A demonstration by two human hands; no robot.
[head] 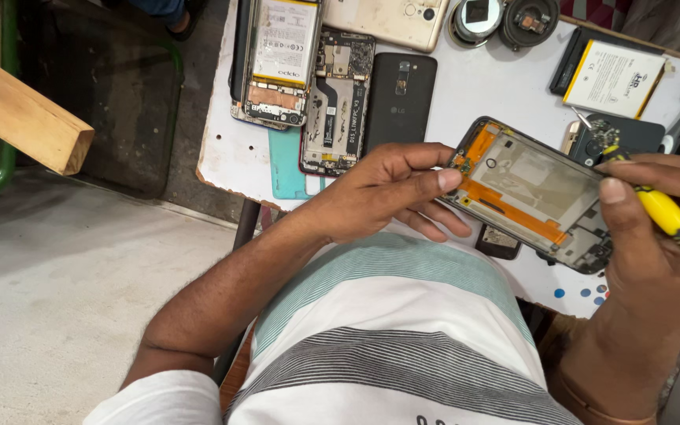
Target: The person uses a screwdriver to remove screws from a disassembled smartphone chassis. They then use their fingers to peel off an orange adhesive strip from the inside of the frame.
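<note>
Partly cut off at the frame's right edge, the right hand [655,228] clamps a yellow screwdriver [674,224], tip hidden; left hand [379,193] fingers pinch the opened phone [533,193].

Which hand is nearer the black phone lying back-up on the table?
Left. The left hand sits just below the black phone, gripping the opened phone frame. The right hand is farther off, holding a yellow screwdriver.

We count two hands: the left hand [383,193] and the right hand [655,228]. Between them we see one opened phone frame [533,193] and one yellow-handled screwdriver [670,216]. On the desk [234,153] we count two opened phones [281,63] [338,102], two closed phones [399,98] [387,20], one loose battery [611,79] and two round parts [475,20] [529,20].
</note>
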